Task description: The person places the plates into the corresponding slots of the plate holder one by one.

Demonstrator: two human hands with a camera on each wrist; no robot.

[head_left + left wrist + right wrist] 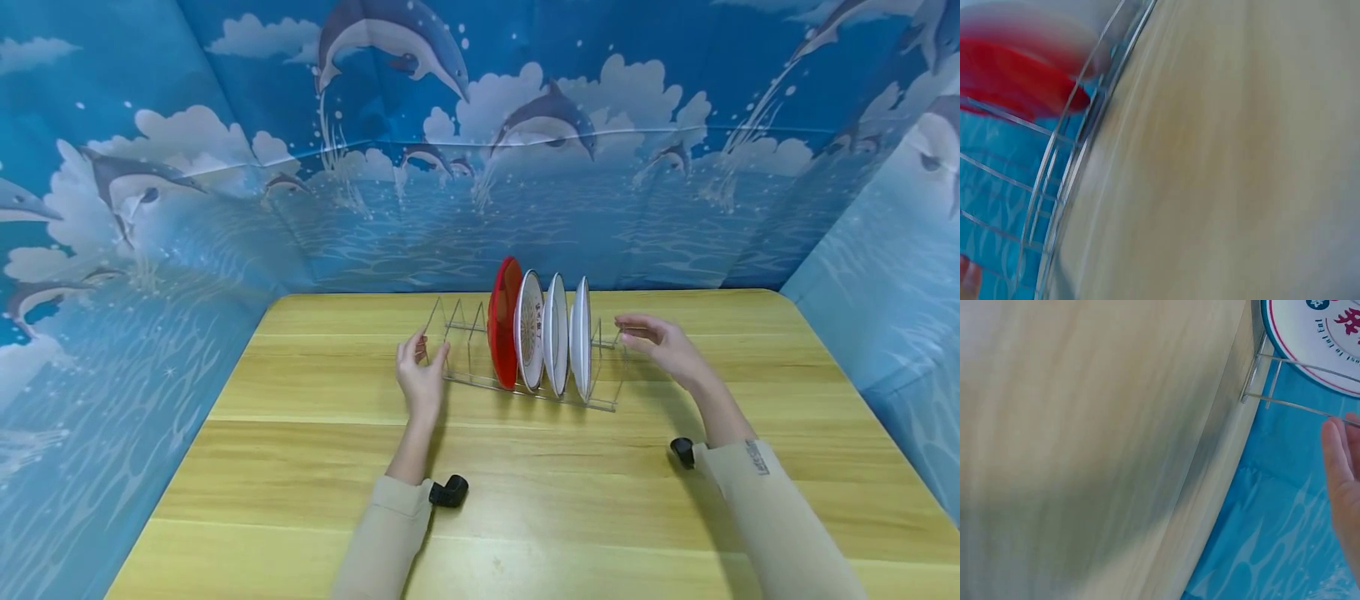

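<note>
A wire dish rack [472, 380] stands on the table, its left end a little farther back than its right. Upright in its slots are a red plate [504, 325], a white plate [529, 333] with a printed pattern, and two more white plates to the right of it. My left hand [422, 379] grips the rack's left end wire between thumb and fingers; only a fingertip [969, 275] enters the left wrist view. At the opposite end, my right hand [663, 346] pinches the end wire. A plate with a red-lined rim [1319, 337] shows in the right wrist view.
The wooden table [300, 467] reaches back to a blue dolphin-print curtain [420, 225], which also hangs along both sides. Slots at the rack's left and right ends hold no plates. Black wrist cameras [450, 492] sit at both cuffs.
</note>
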